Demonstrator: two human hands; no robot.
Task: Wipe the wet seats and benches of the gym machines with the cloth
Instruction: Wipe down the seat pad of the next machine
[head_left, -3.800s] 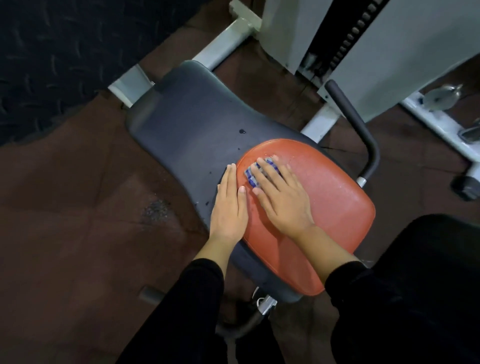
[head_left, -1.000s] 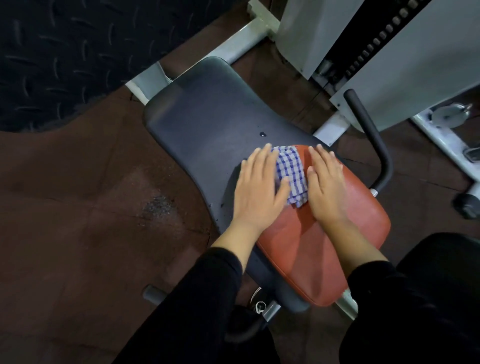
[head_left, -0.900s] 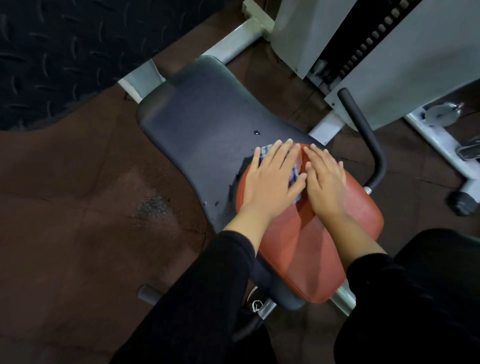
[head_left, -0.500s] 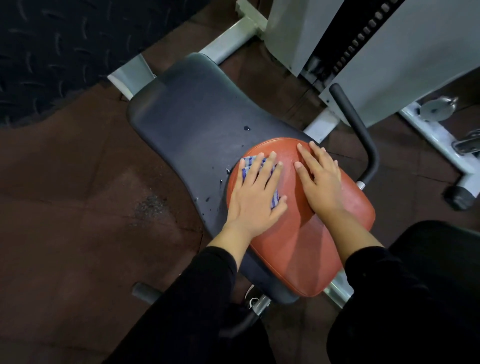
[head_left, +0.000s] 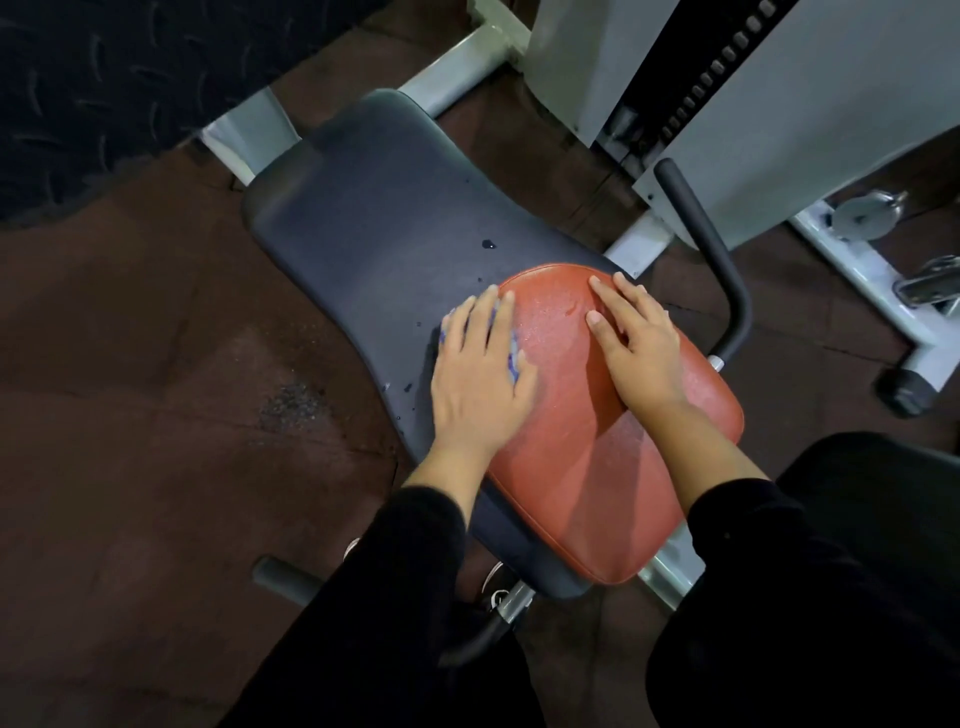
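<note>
A dark rubber gym floor (head_left: 156, 364) lies under the machine. The cloth (head_left: 150, 364), blue-checked and mostly hidden, sits at the left edge of the orange seat (head_left: 587, 467), pressed flat under the left hand (head_left: 478, 384) with straight fingers. The right hand (head_left: 639, 353) rests open on the seat, holding nothing. Wiping looks part done: fine moisture shows on the orange seat, and several drops dot the dark pad (head_left: 374, 223) beyond. Counted: one cloth, two pads, two hands, one black handle (head_left: 711, 249).

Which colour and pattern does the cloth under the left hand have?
Blue-and-white checked cloth; only edges show, head view.
</note>
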